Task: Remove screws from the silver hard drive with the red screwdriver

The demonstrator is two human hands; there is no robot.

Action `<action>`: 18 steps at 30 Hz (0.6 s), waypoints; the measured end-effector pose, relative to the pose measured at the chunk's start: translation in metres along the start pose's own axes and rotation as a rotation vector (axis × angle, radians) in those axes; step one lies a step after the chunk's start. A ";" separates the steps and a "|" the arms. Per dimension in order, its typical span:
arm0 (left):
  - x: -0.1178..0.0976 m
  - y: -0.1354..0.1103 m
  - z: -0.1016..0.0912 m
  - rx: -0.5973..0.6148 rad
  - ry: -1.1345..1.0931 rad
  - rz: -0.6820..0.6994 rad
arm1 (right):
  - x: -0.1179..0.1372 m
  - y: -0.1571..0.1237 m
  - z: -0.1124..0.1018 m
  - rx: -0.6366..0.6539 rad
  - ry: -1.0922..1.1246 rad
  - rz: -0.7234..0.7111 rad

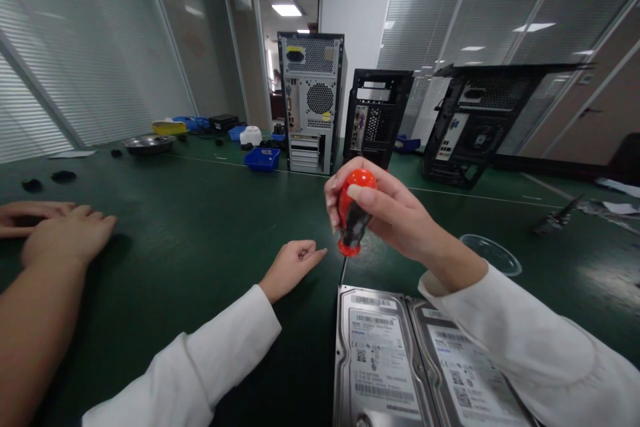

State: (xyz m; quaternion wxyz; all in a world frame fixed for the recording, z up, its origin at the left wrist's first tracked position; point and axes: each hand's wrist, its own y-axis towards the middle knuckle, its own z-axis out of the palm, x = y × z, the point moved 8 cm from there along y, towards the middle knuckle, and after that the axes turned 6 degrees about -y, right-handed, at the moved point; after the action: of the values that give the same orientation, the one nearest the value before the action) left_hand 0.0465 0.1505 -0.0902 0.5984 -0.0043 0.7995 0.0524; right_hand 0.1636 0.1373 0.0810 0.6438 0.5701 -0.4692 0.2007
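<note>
My right hand (385, 207) is wrapped round the red and black handle of a screwdriver (349, 250). Its thin shaft points down, and the tip meets the upper left corner of a silver hard drive (380, 353). A second hard drive (470, 370) lies close beside it on the right, partly hidden under my white sleeve. To the left of the screwdriver, my left hand (293, 268) rests near the table top with its fingers curled in. Nothing shows in those fingers, and the hand is apart from the drives.
Another person's hands (67, 233) rest at the left. Across the green table (215, 213) stand three computer cases, one silver-backed (313, 107) and two black. A blue bin (263, 159), a metal bowl (149, 143) and a clear round plastic lid (493, 255) also lie about.
</note>
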 end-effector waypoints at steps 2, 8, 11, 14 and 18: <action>0.000 0.000 -0.001 -0.004 0.004 0.002 | -0.001 0.000 -0.002 -0.014 0.002 -0.024; 0.003 0.001 -0.001 -0.005 -0.002 -0.004 | -0.003 -0.002 0.005 0.045 0.046 0.013; 0.002 0.001 -0.001 -0.007 0.001 -0.001 | -0.004 -0.002 0.007 0.049 0.104 0.070; 0.001 0.000 -0.001 -0.002 0.002 -0.004 | -0.004 -0.002 0.003 0.003 0.049 0.046; -0.001 -0.001 -0.002 -0.010 0.008 -0.001 | -0.005 -0.002 -0.006 -0.096 -0.007 -0.033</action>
State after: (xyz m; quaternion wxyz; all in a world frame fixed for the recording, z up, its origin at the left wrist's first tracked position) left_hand 0.0454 0.1491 -0.0890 0.5953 -0.0080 0.8015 0.0561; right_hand 0.1651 0.1438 0.0764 0.6721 0.5468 -0.4712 0.1652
